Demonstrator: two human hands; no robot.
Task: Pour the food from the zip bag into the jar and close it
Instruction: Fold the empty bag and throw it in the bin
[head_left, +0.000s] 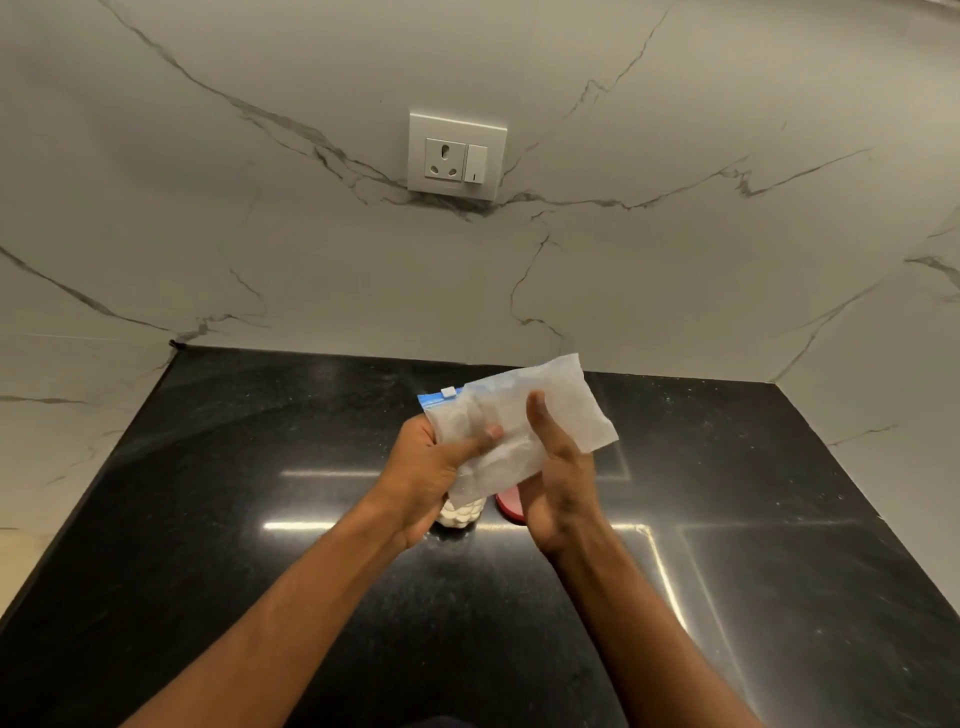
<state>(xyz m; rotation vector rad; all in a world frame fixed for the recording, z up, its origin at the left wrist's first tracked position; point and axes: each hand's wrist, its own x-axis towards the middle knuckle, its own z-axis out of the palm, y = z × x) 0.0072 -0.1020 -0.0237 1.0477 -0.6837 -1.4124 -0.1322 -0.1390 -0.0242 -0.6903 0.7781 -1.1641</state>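
- Zip bag (540, 415) held above the black bench (260, 467), long axis slanting from blue zip end at lower left to upper right.
- Left hand (436, 467) clamped near zip end; right hand (556, 483) gripping the middle.
- Jar (460, 514) upright beneath, holding pale pieces.
- Red lid (511, 506) beside jar, on bench.

- Your hands and the zip bag (519, 421) cover the jar (460, 514) from above.
- The red lid (511, 506) lies just right of it.
- The countertop (779, 519) elsewhere lies open.

One wide camera on my head looks forward and down, close over my black bench (260, 519), facing the marble wall (675, 286).
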